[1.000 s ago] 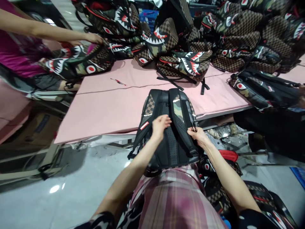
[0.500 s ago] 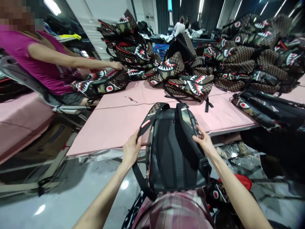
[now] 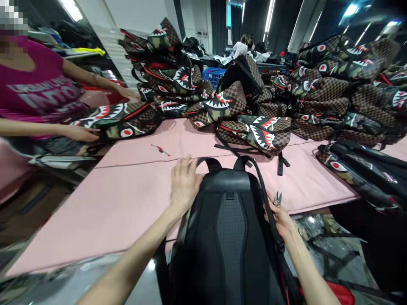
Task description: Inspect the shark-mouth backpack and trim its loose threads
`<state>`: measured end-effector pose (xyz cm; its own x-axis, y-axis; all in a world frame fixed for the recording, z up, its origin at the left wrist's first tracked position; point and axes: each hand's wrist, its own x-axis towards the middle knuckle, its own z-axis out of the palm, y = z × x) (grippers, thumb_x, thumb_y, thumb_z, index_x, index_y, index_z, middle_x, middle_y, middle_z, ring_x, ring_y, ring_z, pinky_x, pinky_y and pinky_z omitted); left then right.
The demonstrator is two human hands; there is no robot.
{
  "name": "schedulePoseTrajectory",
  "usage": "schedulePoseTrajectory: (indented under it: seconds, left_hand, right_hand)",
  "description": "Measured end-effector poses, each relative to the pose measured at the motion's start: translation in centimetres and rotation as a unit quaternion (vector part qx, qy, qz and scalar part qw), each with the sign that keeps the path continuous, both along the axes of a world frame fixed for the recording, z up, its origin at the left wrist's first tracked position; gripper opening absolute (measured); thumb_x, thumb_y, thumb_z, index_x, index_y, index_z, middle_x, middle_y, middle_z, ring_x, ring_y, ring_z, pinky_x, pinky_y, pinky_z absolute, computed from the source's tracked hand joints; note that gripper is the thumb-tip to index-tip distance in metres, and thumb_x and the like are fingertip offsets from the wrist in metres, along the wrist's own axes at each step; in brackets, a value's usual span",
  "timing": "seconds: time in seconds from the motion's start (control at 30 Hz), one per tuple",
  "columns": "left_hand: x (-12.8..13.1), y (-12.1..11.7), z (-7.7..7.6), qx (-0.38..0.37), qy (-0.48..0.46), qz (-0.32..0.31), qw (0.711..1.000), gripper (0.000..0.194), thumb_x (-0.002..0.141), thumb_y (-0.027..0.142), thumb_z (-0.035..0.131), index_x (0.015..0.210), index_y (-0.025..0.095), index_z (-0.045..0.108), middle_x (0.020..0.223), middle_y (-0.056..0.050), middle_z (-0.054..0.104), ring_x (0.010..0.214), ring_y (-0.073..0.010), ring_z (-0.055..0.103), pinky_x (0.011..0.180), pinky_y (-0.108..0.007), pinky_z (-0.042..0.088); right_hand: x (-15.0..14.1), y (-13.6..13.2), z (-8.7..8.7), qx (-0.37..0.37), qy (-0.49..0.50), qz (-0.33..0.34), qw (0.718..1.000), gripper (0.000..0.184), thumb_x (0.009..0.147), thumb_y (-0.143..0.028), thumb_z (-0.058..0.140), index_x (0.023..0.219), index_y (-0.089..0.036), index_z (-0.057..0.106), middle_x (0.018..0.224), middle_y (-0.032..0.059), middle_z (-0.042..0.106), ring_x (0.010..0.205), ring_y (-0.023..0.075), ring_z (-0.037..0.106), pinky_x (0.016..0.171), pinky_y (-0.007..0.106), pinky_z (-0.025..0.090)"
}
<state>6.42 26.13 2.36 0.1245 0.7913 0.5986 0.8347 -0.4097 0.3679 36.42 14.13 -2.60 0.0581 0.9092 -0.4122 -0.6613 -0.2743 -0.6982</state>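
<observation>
A black-backed backpack leans toward me at the pink table's near edge, its padded back panel facing up. My left hand grips its upper left side, thumb by the panel edge; the fingertips are partly hidden. At the opposite side my right hand is closed on small thread snips, their blades pointing up and away. A black shoulder strap runs down beside that hand. Whether the right fingers also pinch the strap I cannot tell.
Checked and camouflage backpacks with shark faces pile up along the pink table. Red-handled snips lie left of centre. At left, a co-worker in a magenta shirt handles another backpack. One more backpack rests at right.
The backpack has come nearer and its top now shows larger. My left hand has moved from the shoulder strap to the upper side. Snip blades now show at my right hand.
</observation>
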Motion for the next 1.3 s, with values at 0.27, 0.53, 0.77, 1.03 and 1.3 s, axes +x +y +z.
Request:
schedulePoseTrajectory:
  seconds: [0.27, 0.53, 0.77, 1.03, 1.3]
  left_hand:
    - [15.8, 14.3, -0.6, -0.229, -0.011, -0.341, 0.912, 0.040, 0.082, 0.027, 0.050, 0.120, 0.015, 0.053, 0.124, -0.008, 0.054, 0.114, -0.0180, 0.049, 0.099, -0.028, 0.035]
    - [15.9, 14.4, -2.6, -0.401, -0.131, -0.346, 0.838, 0.027, 0.077, 0.030, 0.052, 0.093, 0.013, 0.066, 0.094, -0.005, 0.068, 0.090, -0.0172, 0.059, 0.085, -0.026, 0.042]
    - [15.5, 13.1, -1.6, -0.517, -0.389, -0.324, 0.690, 0.041, 0.063, 0.047, 0.067, 0.081, 0.010, 0.066, 0.069, -0.004, 0.066, 0.059, -0.0115, 0.057, 0.058, -0.021, 0.043]
    - [15.3, 12.9, -0.6, -0.496, -0.195, -0.317, 0.785, 0.046, 0.063, 0.057, 0.063, 0.056, 0.012, 0.059, 0.045, 0.004, 0.044, 0.042, -0.0058, 0.035, 0.043, -0.020, 0.024]
    - [16.1, 13.1, -0.1, -0.574, -0.172, -0.283, 0.749, 0.041, 0.058, 0.051, 0.068, 0.067, 0.011, 0.067, 0.059, -0.001, 0.060, 0.052, -0.0114, 0.049, 0.052, -0.023, 0.034]
  right_hand:
    - [1.7, 0.2, -0.6, -0.013, 0.145, 0.001, 0.989, 0.020, 0.066, -0.017, 0.072, 0.083, -0.018, 0.061, 0.054, -0.0076, 0.044, 0.036, -0.0012, 0.018, 0.035, 0.012, 0.026]
    - [2.5, 0.0, -1.5, -0.015, 0.164, -0.012, 0.986, 0.016, 0.070, -0.020, 0.068, 0.085, -0.020, 0.062, 0.056, -0.0057, 0.046, 0.040, 0.0022, 0.027, 0.039, 0.015, 0.033]
    - [2.7, 0.7, -0.2, 0.004, 0.119, -0.032, 0.992, 0.043, 0.069, -0.020, 0.068, 0.110, -0.023, 0.057, 0.053, -0.0077, 0.038, 0.042, 0.0039, 0.030, 0.040, 0.016, 0.032]
    - [5.7, 0.0, 0.6, -0.002, -0.052, -0.071, 0.996, 0.024, 0.062, -0.040, 0.070, 0.066, -0.019, 0.058, 0.048, -0.0069, 0.036, 0.039, 0.0058, 0.029, 0.036, 0.019, 0.032]
    - [8.8, -1.6, 1.5, -0.062, -0.472, -0.027, 0.879, 0.042, 0.063, -0.042, 0.066, 0.095, -0.015, 0.067, 0.081, 0.0063, 0.069, 0.087, 0.0233, 0.062, 0.082, 0.033, 0.046]
